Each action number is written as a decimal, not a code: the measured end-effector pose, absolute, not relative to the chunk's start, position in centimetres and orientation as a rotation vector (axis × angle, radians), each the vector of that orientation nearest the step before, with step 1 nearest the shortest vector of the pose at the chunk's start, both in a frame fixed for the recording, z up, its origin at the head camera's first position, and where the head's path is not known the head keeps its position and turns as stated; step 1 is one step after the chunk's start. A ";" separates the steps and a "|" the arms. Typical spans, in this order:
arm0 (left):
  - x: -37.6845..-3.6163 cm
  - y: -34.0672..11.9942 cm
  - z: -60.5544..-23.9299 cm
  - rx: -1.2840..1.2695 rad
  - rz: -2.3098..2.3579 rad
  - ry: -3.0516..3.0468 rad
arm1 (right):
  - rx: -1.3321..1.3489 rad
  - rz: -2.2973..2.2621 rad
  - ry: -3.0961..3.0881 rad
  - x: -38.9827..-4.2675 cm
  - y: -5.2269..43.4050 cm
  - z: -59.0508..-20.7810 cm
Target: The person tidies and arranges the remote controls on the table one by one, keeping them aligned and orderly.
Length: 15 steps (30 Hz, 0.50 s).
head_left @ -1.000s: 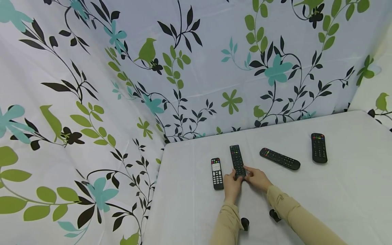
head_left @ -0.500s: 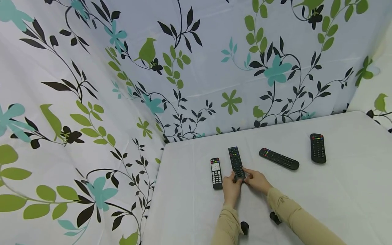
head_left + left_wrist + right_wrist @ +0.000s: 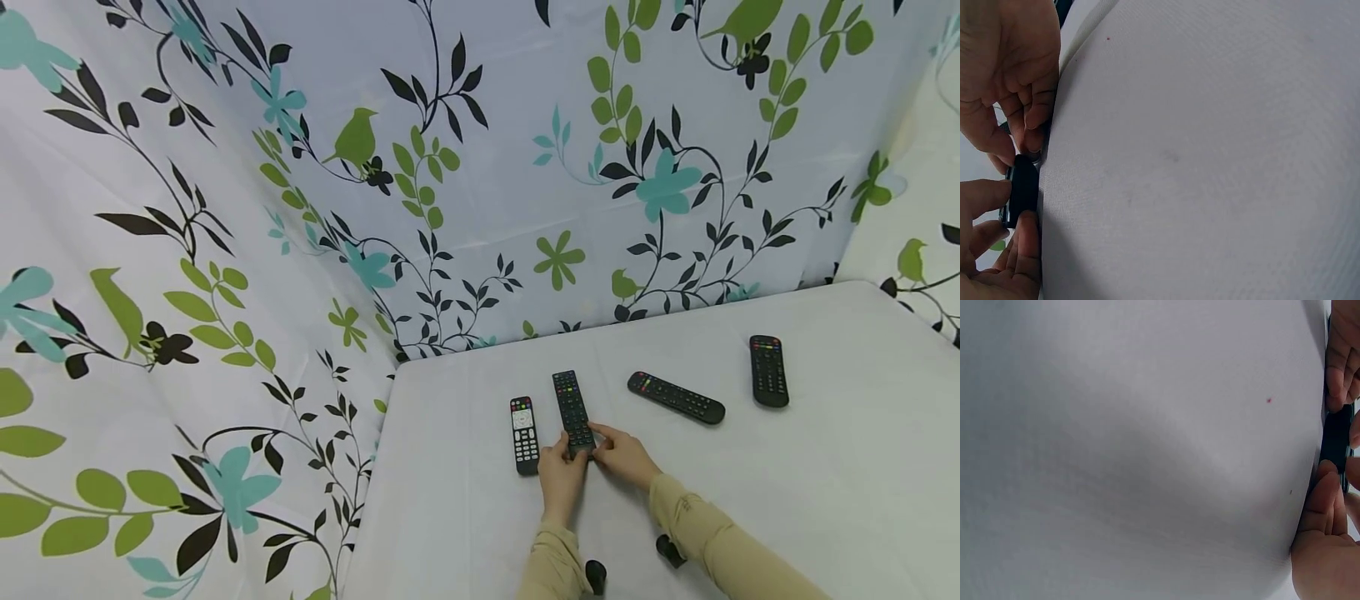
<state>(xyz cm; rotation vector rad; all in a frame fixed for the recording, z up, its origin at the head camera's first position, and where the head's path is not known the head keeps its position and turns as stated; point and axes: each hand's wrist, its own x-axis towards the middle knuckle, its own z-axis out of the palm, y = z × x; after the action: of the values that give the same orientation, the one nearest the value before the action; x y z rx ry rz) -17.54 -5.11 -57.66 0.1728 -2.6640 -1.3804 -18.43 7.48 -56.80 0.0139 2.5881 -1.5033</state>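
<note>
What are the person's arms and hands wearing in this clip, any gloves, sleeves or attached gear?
Both the left hand and the right hand are gloveless. The left sleeve and right sleeve are long, plain beige and creased, reaching about the wrists. A small black piece shows beside the left cuff and another by the right, probably the wrist cameras.

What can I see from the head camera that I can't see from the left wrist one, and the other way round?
Only the head view: the buttons of the held remote, three other remotes with their buttons, both sleeves, and green birds on the curtain.

Only the left wrist view: the held remote's near end, seen close up, and a tiny red speck on the table.

Both: the left hand and right hand holding that remote, and the white table.
</note>
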 end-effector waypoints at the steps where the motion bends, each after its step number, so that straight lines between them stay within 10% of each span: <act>1: -17.5 -5.1 -57.7 0.169 -1.381 -2.659 | 0.010 -1.505 2.590 -18.3 7.4 -56.8; 15: -16.9 -5.3 -57.3 0.170 -1.333 -2.695 | -0.001 -1.419 2.626 -18.3 7.4 -57.1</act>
<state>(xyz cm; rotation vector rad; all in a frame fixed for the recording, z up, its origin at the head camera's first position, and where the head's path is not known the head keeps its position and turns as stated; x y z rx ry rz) -16.94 -5.27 -57.26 0.1703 -2.6946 -1.3330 -18.28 7.37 -57.09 -0.0008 2.6264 -1.4195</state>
